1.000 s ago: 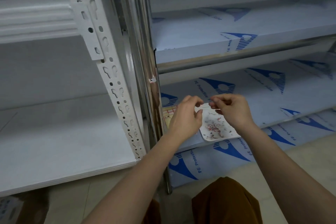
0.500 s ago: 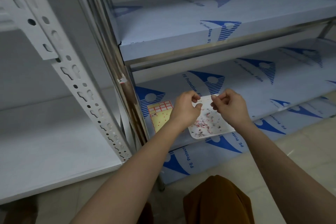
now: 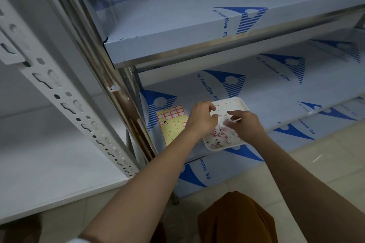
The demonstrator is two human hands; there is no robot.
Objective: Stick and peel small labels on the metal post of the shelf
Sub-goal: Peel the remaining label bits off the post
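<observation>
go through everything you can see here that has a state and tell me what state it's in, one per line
Left hand: over the tray, fingers curled; whether it pinches a label cannot be told.
Right hand: fingers spread loosely over the tray.
Tray: on the lower shelf, holding crumpled peeled labels.
Label sheet: flat beside the tray, mostly used up.
Metal post: one label stuck on, edge curling off.

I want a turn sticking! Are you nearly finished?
Done: one small label sits on the metal post, and used ones pile in the white tray. Now: both hands work over the tray. Left: the sticker sheet has more.
</observation>
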